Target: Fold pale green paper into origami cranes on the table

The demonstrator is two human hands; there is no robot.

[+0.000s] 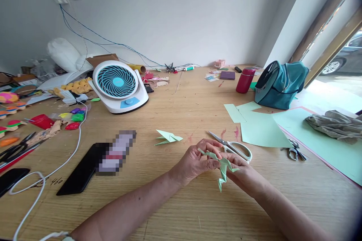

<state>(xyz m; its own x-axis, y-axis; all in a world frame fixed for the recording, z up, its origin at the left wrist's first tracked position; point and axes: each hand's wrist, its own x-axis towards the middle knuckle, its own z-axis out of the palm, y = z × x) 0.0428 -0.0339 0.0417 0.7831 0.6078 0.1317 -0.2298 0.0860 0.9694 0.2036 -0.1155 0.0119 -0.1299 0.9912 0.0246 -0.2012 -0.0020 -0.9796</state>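
Between my two hands is a light green folded paper figure point(223, 169) with thin, bent limbs. My left hand point(199, 160) pinches its left part with thumb and fingers. My right hand point(241, 169) is closed on its right side, and the fingertips there are partly hidden behind the paper. A pair of scissors point(234, 147) with white handles lies just behind my hands, blades pointing left. Farther left rests a second folded piece of green paper point(169, 138), pointed and flat on the table.
Green paper sheets point(263, 128), small scissors point(295, 152), a red flask point(245, 80) and a teal bag point(281, 84) occupy the right. To the left are a fan point(118, 86), phones point(83, 169), a white cable point(77, 143) and craft clutter. A wall bounds the wooden table point(175, 207).
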